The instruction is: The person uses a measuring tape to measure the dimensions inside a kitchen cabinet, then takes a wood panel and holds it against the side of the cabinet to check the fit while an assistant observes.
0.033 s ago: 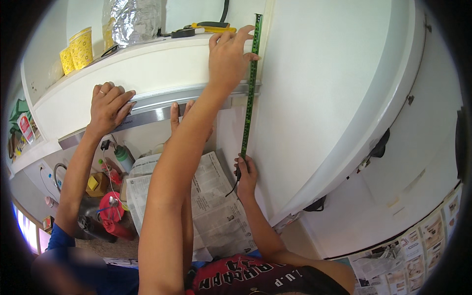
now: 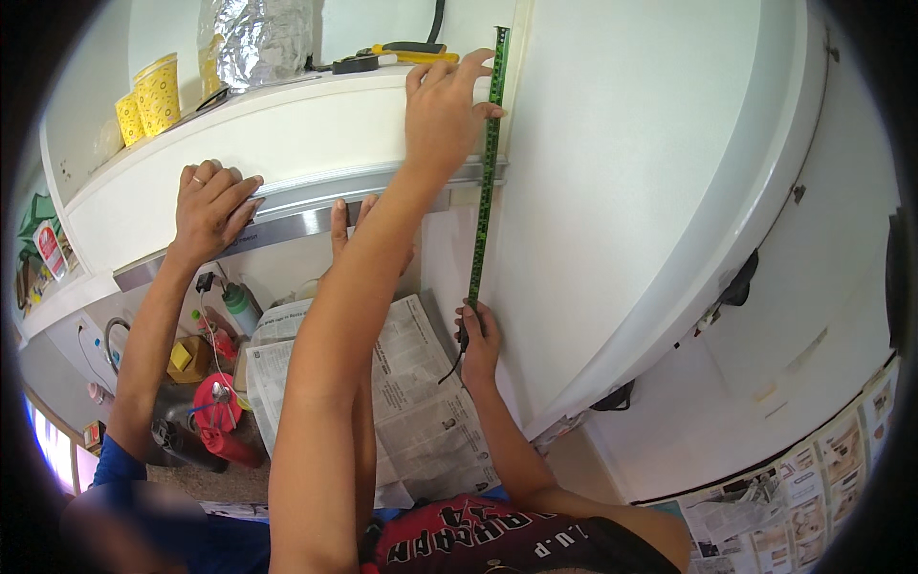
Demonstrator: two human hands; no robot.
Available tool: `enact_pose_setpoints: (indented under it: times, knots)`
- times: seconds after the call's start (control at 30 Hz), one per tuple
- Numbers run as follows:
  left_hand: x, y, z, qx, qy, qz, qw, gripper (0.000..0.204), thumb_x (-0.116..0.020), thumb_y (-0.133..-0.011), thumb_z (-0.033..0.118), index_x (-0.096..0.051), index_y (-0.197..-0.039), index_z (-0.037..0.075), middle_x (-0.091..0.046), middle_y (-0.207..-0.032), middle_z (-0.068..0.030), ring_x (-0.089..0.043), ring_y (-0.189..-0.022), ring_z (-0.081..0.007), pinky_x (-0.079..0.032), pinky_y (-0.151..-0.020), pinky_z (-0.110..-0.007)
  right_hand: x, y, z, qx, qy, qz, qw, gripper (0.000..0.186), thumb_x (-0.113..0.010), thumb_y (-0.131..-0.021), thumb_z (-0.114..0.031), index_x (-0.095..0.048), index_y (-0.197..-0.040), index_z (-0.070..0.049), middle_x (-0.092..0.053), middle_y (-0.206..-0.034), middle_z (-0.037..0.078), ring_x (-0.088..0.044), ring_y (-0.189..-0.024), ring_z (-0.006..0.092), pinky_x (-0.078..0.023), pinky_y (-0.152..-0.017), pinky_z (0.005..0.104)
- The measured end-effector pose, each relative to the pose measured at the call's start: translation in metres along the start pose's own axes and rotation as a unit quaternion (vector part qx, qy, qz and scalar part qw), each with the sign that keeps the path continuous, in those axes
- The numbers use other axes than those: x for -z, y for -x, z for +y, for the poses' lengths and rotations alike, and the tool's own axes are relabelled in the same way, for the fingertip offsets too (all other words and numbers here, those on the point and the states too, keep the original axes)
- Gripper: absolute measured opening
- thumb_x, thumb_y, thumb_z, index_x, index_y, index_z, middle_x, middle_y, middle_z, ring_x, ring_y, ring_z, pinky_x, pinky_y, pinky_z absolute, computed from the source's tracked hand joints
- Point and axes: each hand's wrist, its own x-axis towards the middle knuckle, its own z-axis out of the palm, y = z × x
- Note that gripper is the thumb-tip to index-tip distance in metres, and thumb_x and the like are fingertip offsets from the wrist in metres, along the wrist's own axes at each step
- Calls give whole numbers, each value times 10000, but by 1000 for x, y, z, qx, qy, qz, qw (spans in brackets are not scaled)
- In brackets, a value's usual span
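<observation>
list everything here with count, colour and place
Tape measure: 1, green and black, along white panel
Shelf: 1, white, top
Cups: 2, yellow, shelf
Foil bundle: 1, silver, shelf
Tool: 1, yellow and black, shelf
Metal panel: 1, silver, below shelf
Newspaper: sheets uncounted, grey, below
Bottles: several, green, red, black, lower left
Small clutter: unclear, left
Co-worker's hands: 2, bare, at metal panel
Left hand: 1, bare, tape's upper part
Right hand: 1, bare, tape's lower end

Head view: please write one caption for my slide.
A green measuring tape, lower end in the right hand's grip, left hand's grip near its top.
</observation>
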Motion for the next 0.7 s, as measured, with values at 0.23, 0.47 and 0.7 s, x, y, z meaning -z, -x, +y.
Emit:
enact_pose_setpoints:
  times: [0.23, 0.47, 0.7]
  knots:
    - [3, 2, -4, -46, -20, 1, 999, 409, -885, -757, 254, -798, -1146, 159, -799, -1131, 8, -656, -1107, -222, -374, -1089, -425, -1, 1, 0, -13, 6, -13, 1000, 310, -676, -1061, -285, -671, -1274, -59, -682, -1075, 23, -607, -936, 128, -499, -773, 283]
    - [5, 2, -5, -40, 33, -1, 999, 371, -887, -743, 230, -816, -1102, 169, -800, -1135, 17, -655, -1131, -222, -367, -1100, -432, -5, 2, -3, -22, -12, -6, 1000, 332, -682, -1062, -290, -677, -1255, -21, -684, -1073, 27, -602, -966, 114, -482, -862, 267]
    - [9, 0, -1, -37, 25, -13, 999, 486, -898, -724, 231, -775, -1189, 154, -799, -1103, -17, -647, -1124, -245, -357, -1089, -450, -5, 6, -3, -28, 15, -20, 999, 302, -650, -1074, -300, -673, -1268, -69, -675, -1112, 27, -596, -972, 130, -495, -800, 292]
